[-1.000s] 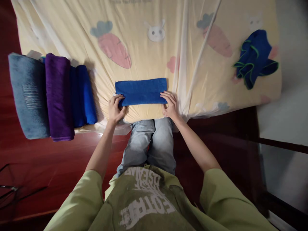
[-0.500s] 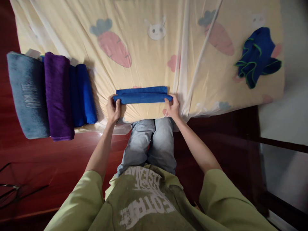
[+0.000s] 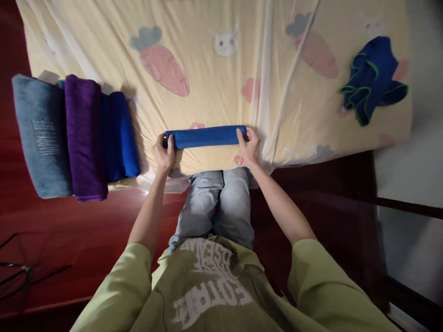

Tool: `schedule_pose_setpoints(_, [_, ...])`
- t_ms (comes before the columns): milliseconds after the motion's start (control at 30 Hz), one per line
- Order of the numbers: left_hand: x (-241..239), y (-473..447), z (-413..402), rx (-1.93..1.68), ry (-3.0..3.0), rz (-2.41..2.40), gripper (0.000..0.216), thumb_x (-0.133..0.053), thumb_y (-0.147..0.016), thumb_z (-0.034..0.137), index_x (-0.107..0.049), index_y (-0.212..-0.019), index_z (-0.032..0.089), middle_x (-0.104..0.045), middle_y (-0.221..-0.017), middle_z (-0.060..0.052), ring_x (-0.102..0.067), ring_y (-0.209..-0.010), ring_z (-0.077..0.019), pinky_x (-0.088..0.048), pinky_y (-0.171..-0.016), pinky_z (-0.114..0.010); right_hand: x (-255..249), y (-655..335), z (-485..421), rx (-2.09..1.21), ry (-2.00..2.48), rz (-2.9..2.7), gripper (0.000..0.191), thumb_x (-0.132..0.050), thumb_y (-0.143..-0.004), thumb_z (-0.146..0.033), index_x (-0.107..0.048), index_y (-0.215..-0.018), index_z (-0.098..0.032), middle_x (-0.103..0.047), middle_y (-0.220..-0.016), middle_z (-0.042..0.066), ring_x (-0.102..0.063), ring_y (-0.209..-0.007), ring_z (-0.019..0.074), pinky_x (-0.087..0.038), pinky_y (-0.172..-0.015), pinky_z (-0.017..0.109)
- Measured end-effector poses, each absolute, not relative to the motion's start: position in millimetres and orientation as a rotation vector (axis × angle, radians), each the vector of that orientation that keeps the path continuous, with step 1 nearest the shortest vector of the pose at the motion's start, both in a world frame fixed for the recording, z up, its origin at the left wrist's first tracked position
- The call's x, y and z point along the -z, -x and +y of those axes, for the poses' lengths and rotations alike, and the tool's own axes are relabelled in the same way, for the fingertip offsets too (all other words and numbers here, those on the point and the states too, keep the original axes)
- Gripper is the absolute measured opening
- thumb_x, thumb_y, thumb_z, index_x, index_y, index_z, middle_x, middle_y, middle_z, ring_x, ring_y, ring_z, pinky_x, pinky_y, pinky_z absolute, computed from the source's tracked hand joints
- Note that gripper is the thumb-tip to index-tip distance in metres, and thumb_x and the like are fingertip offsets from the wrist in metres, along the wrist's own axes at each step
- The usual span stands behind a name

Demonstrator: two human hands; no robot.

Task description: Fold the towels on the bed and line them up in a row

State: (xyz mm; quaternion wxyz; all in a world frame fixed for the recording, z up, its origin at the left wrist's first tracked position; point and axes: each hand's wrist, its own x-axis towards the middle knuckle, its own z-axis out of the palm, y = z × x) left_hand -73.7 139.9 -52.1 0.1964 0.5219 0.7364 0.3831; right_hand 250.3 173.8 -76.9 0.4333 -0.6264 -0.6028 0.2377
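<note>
A blue towel, folded into a long narrow strip, lies across the bed edge in front of my legs. My left hand pinches its left end, thumb on top and fingers behind. At the opposite end my right hand grips it the same way, with its thumb over the top face. The fingers under the cloth are partly hidden on both sides.
To the left stand a grey-blue towel roll, a purple one and folded blue towels. A crumpled blue cloth with green edging lies at the right on the carrot-patterned sheet.
The front part of the blue towel has been folded away from me over the back strip, leaving one flat band. Both hands still hold its ends.
</note>
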Motion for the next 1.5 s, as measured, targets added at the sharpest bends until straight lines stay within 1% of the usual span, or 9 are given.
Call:
schedule_pose_setpoints(300, [53, 76, 149, -1.042, -1.406, 2.077, 0.031, -0.06, -0.098, 0.05, -0.067, -0.111, 0.023, -0.067, -0.075, -0.002, -0.064, -0.072, -0.0204, -0.047, -0.069, -0.032, 73, -239, 174, -0.533, 1.622, -1.373, 0.049, -0.057, -0.096, -0.067, -0.063, -0.087, -0.019, -0.065, -0.071, 0.002, -0.064, -0.065, 0.016, -0.054, -0.064, 0.028])
schedule_pose_setpoints(400, [52, 79, 148, -1.053, -1.532, 2.129, 0.03, -0.061, -0.099, 0.048, -0.067, -0.111, 0.021, -0.07, -0.088, -0.007, -0.066, -0.087, -0.0246, -0.051, -0.08, -0.039, 72, -235, 177, -0.432, 1.687, -1.424, 0.041, -0.06, -0.096, -0.059, -0.065, -0.092, -0.018, -0.067, -0.072, 0.003, -0.066, -0.066, 0.0187, -0.055, -0.068, 0.032])
schedule_pose_setpoints(500, [44, 83, 145, -0.983, -1.919, 2.015, 0.035, -0.047, -0.107, 0.045, -0.068, -0.108, 0.017, -0.069, -0.113, -0.016, -0.062, -0.111, -0.0303, -0.047, -0.098, -0.048, 63, -234, 178, -0.184, 1.755, -1.565, 0.033, -0.059, -0.098, -0.048, -0.066, -0.107, -0.018, -0.071, -0.088, 0.009, -0.069, -0.08, 0.024, -0.057, -0.079, 0.039])
schedule_pose_setpoints(600, [33, 90, 140, -0.705, -2.281, 1.644, 0.043, -0.032, -0.111, 0.036, -0.068, -0.115, 0.014, -0.068, -0.119, -0.016, -0.061, -0.115, -0.0294, -0.045, -0.102, -0.048, 47, -238, 175, 0.007, 1.717, -1.864, 0.026, -0.054, -0.1, -0.035, -0.068, -0.113, -0.017, -0.07, -0.109, 0.017, -0.068, -0.101, 0.03, -0.053, -0.091, 0.047])
schedule_pose_setpoints(767, [23, 97, 137, -0.45, -2.512, 1.494, 0.039, -0.052, -0.104, 0.038, -0.065, -0.128, 0.01, -0.066, -0.13, -0.019, -0.061, -0.119, -0.0306, -0.047, -0.104, -0.045, 25, -253, 170, -0.103, 1.277, -2.523, 0.032, -0.046, -0.099, -0.018, -0.072, -0.117, -0.02, -0.072, -0.114, 0.016, -0.066, -0.11, 0.0299, -0.049, -0.096, 0.046])
schedule_pose_setpoints(867, [20, 97, 144, -0.295, -2.627, 1.484, 0.033, -0.051, -0.102, 0.024, -0.064, -0.129, 0.01, -0.066, -0.125, -0.02, -0.062, -0.115, -0.0299, -0.048, -0.099, -0.044, 16, -255, 170, -0.048, 1.213, -2.659, 0.037, -0.054, -0.095, -0.025, -0.068, -0.128, -0.017, -0.069, -0.122, 0.018, -0.062, -0.115, 0.0331, -0.049, -0.096, 0.047])
schedule_pose_setpoints(1000, [10, 96, 156, -0.129, -2.772, 1.471, 0.031, -0.041, -0.102, 0.012, -0.065, -0.123, 0.012, -0.068, -0.114, -0.017, -0.063, -0.105, -0.0277, -0.047, -0.091, -0.041, 3, -246, 178, 0.105, 1.206, -2.87, 0.03, -0.06, -0.088, -0.019, -0.07, -0.117, -0.019, -0.07, -0.112, 0.019, -0.062, -0.106, 0.0345, -0.048, -0.09, 0.047])
schedule_pose_setpoints(1167, [-13, 105, 145, -0.167, -2.786, 1.418, 0.03, -0.04, -0.104, 0.012, -0.065, -0.12, 0.015, -0.068, -0.112, -0.015, -0.061, -0.102, -0.0263, -0.046, -0.086, -0.04, -28, -228, 210, 0.31, 1.225, -2.979, 0.024, -0.056, -0.085, -0.007, -0.071, -0.099, -0.021, -0.069, -0.098, 0.018, -0.061, -0.098, 0.0342, -0.045, -0.084, 0.045])
schedule_pose_setpoints(1500, [-12, 151, 27, -0.261, -2.652, 1.561, 0.032, -0.046, -0.102, 0.015, -0.069, -0.123, 0.024, -0.072, -0.11, -0.012, -0.065, -0.099, -0.0264, -0.051, -0.084, -0.041, -52, -48, 304, 0.337, 0.726, -3.034, 0.032, -0.046, -0.095, -0.002, -0.067, -0.113, -0.017, -0.069, -0.117, 0.015, -0.058, -0.114, 0.0282, -0.044, -0.091, 0.041])
